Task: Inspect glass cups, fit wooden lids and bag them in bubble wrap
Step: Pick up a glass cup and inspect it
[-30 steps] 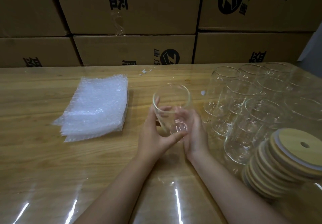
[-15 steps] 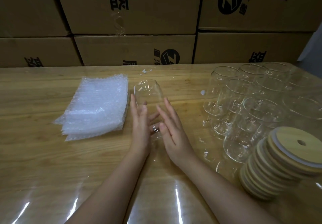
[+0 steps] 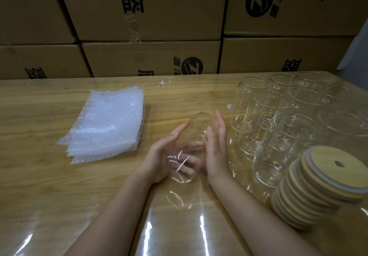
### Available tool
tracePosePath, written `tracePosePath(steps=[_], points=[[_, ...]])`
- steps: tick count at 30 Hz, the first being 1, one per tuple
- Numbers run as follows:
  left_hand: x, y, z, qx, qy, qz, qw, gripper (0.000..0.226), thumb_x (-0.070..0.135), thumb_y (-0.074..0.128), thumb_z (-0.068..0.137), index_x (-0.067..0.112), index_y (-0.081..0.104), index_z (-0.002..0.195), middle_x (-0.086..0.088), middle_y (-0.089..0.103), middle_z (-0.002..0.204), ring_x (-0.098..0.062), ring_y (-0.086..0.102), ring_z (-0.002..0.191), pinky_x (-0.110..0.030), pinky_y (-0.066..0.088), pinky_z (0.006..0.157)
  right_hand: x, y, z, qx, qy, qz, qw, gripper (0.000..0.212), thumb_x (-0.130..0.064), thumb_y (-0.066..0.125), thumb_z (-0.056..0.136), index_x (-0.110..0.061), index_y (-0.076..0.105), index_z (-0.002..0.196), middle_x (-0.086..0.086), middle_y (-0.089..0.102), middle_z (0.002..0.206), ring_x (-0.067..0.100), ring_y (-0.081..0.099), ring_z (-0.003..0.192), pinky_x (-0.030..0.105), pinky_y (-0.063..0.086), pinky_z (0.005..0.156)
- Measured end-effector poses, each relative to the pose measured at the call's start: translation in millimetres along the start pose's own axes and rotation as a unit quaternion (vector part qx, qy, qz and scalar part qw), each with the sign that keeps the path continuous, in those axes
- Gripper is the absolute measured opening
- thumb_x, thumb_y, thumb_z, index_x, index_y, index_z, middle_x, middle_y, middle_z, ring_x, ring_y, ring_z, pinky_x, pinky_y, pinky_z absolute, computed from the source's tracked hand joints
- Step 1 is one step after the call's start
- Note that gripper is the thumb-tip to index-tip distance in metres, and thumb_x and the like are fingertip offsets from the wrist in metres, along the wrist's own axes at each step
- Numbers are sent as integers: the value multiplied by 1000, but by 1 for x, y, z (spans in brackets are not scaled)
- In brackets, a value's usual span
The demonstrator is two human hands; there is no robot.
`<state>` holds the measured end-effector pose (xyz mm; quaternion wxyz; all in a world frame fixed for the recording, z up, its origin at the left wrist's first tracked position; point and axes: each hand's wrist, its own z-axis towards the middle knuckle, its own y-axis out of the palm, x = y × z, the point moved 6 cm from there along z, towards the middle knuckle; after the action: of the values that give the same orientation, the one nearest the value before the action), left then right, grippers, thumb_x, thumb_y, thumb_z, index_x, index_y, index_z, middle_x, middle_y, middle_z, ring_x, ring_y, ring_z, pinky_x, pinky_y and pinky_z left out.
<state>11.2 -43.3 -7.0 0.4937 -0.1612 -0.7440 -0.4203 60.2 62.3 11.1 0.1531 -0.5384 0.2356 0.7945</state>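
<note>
You hold the glass cup just above the middle of the table, on its side, rim towards the far edge. Your left hand cradles it from below, fingers nearly straight. Your right hand presses flat against its side; neither wraps round it. It is likely light, rigid, slick and breakable, so grip the body, not the rim. Waiting cups and a leaning stack of wooden lids crowd the right edge; bubble-wrap bags lie left.
</note>
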Motion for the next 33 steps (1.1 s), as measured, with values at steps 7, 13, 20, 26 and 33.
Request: tracePosePath(steps=[7,13,20,26,33], points=[[2,-10,-5,-62,-61,-93,992,92,75,55,67,22,43,141,-27,54,134,-52,59,107,-44,58,58,14,-9,3,61,59,66,994,46,-59,63,74,-19,58,96,-7,71,95,9,68,93,31,53,88],[18,-38,5,174,92,-86,977,62,65,30,92,15,53,120,-16,63,121,-39,69,96,-36,57,56,20,-18,4,104,54,-1,993,39,-62,50,77,-27,61,91,-18,66,90,3,62,94,15,43,82],[30,-46,-5,288,218,122,924,63,63,58,63,36,50,120,-8,58,124,-24,65,103,-41,57,58,25,-11,5,65,67,-47,994,31,-40,37,100,-27,63,88,-9,69,99,7,61,101,38,44,102],[33,-55,-14,350,272,86,892,33,46,53,80,32,53,109,-5,61,113,-23,66,96,-32,54,49,24,-5,4,28,75,-46,996,28,-34,46,100,-31,68,82,-16,71,92,3,62,95,39,47,98],[38,-49,-19,372,304,108,870,43,53,54,75,34,50,113,0,58,115,-18,65,98,-23,51,50,16,-1,1,12,20,-25,999,32,-10,52,97,-32,52,120,-13,57,129,-17,52,111,8,40,95]])
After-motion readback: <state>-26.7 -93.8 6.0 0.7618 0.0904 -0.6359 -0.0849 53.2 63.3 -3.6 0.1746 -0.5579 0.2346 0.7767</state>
